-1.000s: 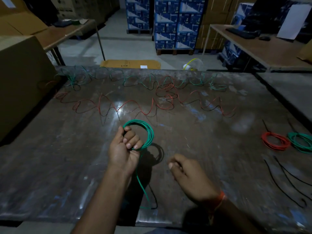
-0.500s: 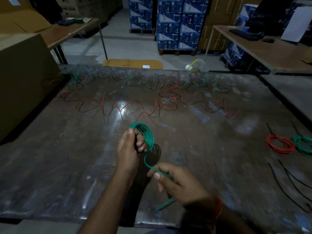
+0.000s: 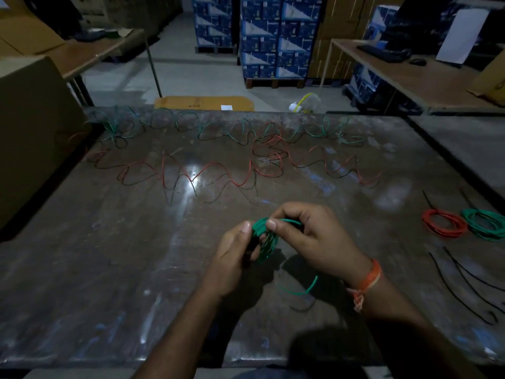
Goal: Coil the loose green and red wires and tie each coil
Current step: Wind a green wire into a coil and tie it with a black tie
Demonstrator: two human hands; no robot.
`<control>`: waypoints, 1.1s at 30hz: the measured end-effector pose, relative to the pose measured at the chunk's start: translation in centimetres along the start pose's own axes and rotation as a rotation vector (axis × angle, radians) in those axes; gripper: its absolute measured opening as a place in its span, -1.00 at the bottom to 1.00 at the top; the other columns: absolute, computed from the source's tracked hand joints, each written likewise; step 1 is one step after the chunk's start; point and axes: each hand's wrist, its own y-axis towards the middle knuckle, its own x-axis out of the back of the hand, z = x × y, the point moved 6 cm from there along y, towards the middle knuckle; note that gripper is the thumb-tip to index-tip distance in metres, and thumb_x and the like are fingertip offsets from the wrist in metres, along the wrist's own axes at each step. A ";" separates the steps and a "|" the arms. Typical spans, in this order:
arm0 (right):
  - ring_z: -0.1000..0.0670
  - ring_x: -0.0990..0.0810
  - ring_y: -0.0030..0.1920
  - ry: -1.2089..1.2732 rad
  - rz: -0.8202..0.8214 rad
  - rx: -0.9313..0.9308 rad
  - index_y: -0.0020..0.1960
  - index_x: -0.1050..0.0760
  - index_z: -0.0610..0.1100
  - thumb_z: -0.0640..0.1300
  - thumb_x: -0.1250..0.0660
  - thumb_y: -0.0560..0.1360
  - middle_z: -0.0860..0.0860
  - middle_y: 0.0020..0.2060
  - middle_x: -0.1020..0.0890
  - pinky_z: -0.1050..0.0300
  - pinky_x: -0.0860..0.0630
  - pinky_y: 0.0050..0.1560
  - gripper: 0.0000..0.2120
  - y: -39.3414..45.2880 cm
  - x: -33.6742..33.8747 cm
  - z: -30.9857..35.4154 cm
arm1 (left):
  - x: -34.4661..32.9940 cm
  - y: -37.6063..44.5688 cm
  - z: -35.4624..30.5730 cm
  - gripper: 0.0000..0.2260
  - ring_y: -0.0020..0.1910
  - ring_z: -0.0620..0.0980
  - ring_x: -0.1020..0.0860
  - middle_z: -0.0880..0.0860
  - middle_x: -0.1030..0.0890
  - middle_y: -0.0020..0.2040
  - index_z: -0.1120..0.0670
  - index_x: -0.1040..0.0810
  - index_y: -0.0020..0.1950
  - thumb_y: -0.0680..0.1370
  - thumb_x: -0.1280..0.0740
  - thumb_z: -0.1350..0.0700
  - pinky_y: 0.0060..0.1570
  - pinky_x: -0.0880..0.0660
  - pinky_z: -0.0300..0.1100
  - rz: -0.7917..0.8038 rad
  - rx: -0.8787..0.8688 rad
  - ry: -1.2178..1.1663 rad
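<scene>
A small green wire coil [image 3: 264, 243] is held above the dark metal table [image 3: 109, 269]. My left hand [image 3: 235, 258] grips its left side, thumb on top. My right hand [image 3: 314, 236] pinches the coil's top with thumb and fingers. The coil's loose green tail [image 3: 300, 289] curves down under my right wrist. Across the far half of the table lie a loose red wire [image 3: 207, 173] and, behind it, a loose green wire [image 3: 218, 129], both spread in wavy loops.
A finished red coil [image 3: 444, 224] and green coil [image 3: 485, 224] lie at the table's right edge. Black cable ties [image 3: 464, 285] lie nearer, on the right. A cardboard box [image 3: 30, 138] stands at the left. Other tables and stacked blue cartons fill the background.
My right hand rose from the trailing tail to the top of the coil and now pinches it. The tail has shortened. My left hand kept hold of the coil.
</scene>
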 end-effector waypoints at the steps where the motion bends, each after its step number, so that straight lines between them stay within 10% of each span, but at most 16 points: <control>1: 0.09 -0.60 -0.27 0.000 -0.026 0.001 -0.13 -0.63 -0.03 0.00 -0.35 0.56 0.08 -0.30 -0.64 0.02 -0.51 -0.23 -0.84 0.2 0.2 0.0 | 0.0 -0.1 -0.2 -0.68 -0.43 -0.22 -0.39 -0.08 -0.45 -0.42 0.17 -0.45 -0.19 0.67 -0.10 0.06 -0.41 -0.32 -0.38 0.015 -0.002 -0.014; 11: 0.21 -0.49 -0.33 0.108 -0.221 -0.065 -0.12 -0.63 -0.11 -0.13 -0.38 0.61 0.24 -0.38 -0.56 0.29 -0.38 -0.26 -0.85 -0.3 -1.2 -1.7 | 2.7 -0.4 0.6 -0.74 -0.57 -0.15 -0.09 -0.05 -0.19 -0.53 0.15 -0.38 -0.24 0.57 -0.22 0.02 -0.53 -0.03 -0.36 0.049 0.154 -0.337; 21: 0.11 -0.53 -0.32 0.507 -0.313 -0.248 -0.02 -0.57 -0.18 -0.41 -0.32 0.57 -0.06 -0.29 -0.65 0.32 -0.48 -0.25 -0.84 -3.5 -4.3 -3.3 | 5.8 -0.6 1.9 -0.68 -0.57 -0.14 0.01 -0.10 -0.05 -0.49 0.05 -0.42 -0.27 0.65 -0.10 -0.01 -0.57 0.01 -0.30 0.049 0.428 -0.994; 33: 0.07 -0.59 -0.19 -0.164 -0.071 -0.008 0.01 -0.65 0.00 -0.20 -0.42 0.54 0.12 -0.19 -0.59 0.12 -0.51 -0.19 -0.87 -5.7 -8.6 -0.1 | 7.8 -0.1 2.8 -0.69 -0.63 -0.15 -0.22 -0.07 -0.21 -0.55 0.06 -0.39 -0.27 0.66 -0.11 0.05 -0.58 -0.22 -0.30 -0.140 0.555 -1.224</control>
